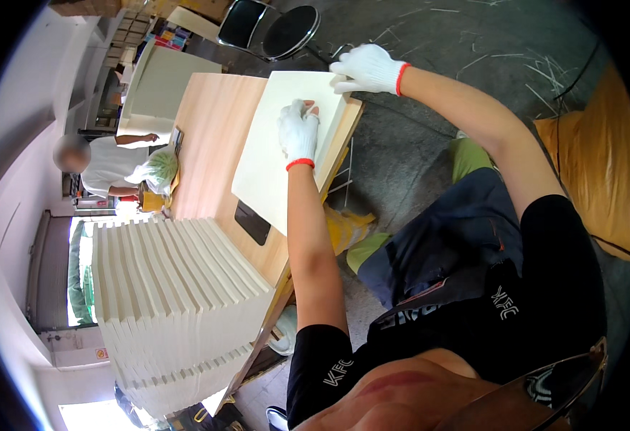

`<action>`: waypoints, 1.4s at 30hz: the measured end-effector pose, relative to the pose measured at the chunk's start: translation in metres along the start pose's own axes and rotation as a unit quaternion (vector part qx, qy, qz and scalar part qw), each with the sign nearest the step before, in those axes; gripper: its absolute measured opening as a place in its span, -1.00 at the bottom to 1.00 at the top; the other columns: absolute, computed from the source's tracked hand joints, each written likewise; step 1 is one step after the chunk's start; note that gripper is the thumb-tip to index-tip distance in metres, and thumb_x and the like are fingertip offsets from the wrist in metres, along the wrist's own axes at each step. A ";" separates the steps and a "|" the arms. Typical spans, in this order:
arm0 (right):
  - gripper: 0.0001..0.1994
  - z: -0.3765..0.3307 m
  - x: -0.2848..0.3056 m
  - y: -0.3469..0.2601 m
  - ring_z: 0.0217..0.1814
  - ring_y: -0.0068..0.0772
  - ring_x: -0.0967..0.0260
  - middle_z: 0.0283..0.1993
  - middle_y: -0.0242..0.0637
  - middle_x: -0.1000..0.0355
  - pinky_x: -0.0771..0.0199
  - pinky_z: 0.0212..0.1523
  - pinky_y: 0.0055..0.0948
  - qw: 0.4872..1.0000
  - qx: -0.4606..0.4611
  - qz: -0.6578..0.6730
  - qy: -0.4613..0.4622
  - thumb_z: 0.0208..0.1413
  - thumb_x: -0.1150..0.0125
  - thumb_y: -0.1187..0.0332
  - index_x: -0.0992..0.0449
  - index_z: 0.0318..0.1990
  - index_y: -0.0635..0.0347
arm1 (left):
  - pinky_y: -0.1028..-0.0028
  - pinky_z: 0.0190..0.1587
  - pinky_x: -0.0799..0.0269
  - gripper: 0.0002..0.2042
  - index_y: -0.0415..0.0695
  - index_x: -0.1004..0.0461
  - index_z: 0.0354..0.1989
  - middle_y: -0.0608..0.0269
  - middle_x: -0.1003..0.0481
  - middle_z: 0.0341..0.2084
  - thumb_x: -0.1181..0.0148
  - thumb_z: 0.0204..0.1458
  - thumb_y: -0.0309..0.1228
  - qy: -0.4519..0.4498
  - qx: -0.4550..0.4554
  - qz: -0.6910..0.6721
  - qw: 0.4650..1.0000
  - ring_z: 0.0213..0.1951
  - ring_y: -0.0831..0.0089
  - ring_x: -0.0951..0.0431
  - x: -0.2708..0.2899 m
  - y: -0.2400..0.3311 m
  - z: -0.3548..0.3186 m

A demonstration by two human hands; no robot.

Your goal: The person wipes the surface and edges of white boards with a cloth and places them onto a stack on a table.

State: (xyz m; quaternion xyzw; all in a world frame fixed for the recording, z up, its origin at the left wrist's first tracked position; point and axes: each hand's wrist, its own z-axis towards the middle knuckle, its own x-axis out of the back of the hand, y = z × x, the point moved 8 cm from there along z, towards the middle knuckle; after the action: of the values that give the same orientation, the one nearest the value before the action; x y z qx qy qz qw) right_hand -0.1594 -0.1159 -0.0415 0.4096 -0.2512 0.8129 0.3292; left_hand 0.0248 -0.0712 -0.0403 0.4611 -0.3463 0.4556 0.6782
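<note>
Left hand pressing flat, fingers spread, on the cream sheet; right hand gripping its far corner at the surface edge; squaring it comes next.

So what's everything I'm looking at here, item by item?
Cream board sheet: one, off-white, flat on the table under both hands.
Stack of cream boards: many, off-white, near end of the table.
Wooden table: one, light wood.
Phone: one, black, on the table beside the sheet.
Folding chair: one, black, beyond the table.
Co-worker: one, white shirt, far left.
Orange cloth: one, on the floor, right.
Left hand: white glove, red cuff, pressing flat on the sheet.
Right hand: white glove, gripping the sheet's far corner.
</note>
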 end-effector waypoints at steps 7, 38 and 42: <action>-0.47 0.015 -0.035 0.041 -0.33 -0.05 -0.49 -0.39 -0.13 -0.50 -0.41 -0.28 -0.15 0.955 -0.148 0.256 -0.003 0.19 0.05 -0.23 -0.46 -0.30 0.11 | 0.32 -0.12 -0.46 -0.82 -0.12 -0.59 -0.19 0.08 -0.53 -0.26 -0.18 0.02 -0.56 0.000 -0.081 -0.168 0.982 -0.21 0.15 -0.55 -0.026 0.021 0.015; -0.53 0.000 -0.048 0.021 -0.11 0.03 -0.46 -0.25 -0.09 -0.49 -0.37 -0.09 -0.10 0.898 -0.234 0.370 0.046 0.27 0.19 -0.09 -0.46 -0.22 0.13 | 0.47 -0.02 -0.43 -0.63 -0.18 -0.49 0.07 0.13 -0.52 -0.01 -0.27 0.05 -0.50 -0.076 0.020 -0.344 0.936 0.05 0.35 -0.50 -0.037 0.013 0.013; -0.52 -0.001 -0.048 0.023 -0.11 0.02 -0.46 -0.25 -0.09 -0.49 -0.37 -0.09 -0.11 0.900 -0.230 0.366 0.058 0.27 0.20 -0.11 -0.45 -0.21 0.12 | 0.46 -0.01 -0.43 -0.60 -0.17 -0.47 0.11 0.10 -0.51 0.00 -0.28 0.04 -0.49 -0.090 0.007 -0.326 0.941 0.08 0.32 -0.49 -0.038 0.011 0.017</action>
State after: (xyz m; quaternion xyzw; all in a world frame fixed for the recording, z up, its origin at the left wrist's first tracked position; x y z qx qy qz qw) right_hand -0.1553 -0.1465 -0.0851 0.1539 -0.5440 0.8178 0.1073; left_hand 0.0008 -0.0969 -0.0651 0.5927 -0.2335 0.1685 0.7522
